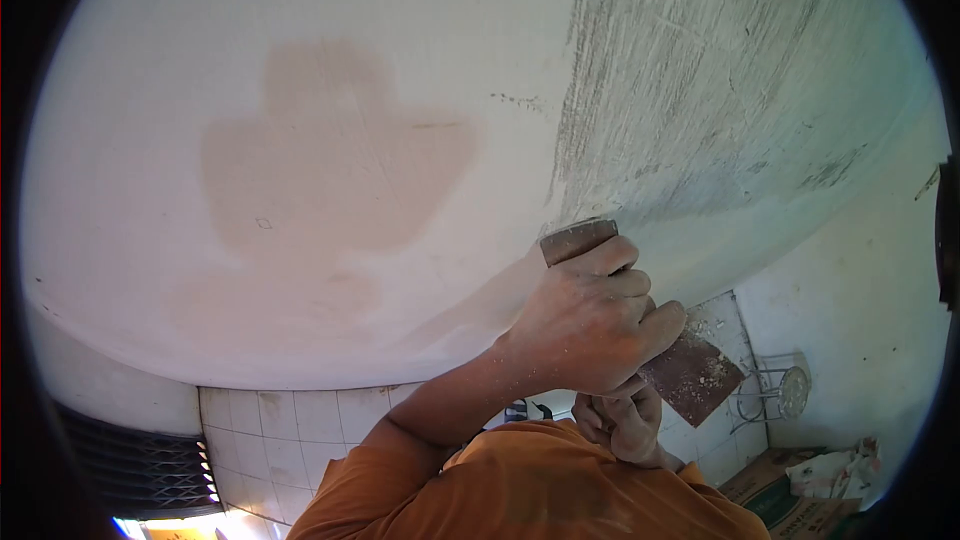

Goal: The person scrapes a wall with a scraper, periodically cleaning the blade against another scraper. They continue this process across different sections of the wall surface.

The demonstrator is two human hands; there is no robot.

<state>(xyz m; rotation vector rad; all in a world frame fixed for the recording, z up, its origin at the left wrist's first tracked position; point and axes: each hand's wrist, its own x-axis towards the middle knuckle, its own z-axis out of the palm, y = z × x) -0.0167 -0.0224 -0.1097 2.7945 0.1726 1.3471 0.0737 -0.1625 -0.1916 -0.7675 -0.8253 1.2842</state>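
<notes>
Here, two hands (585, 325) (628, 425), two scrapers (580, 240) (692, 378), one wall (480, 170), one stool (793, 393)

On my feed, the left hand (590, 325) hides the handle of the upper scraper (580, 241) and part of the right hand (628, 427), I can't tell which grips the lower scraper (697, 385), and the right edge crops a dark object (947, 235).

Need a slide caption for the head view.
Left hand holds a scraper at the pale wall, below grey streaks; right hand sits lower, beside a dusty second blade.
</notes>
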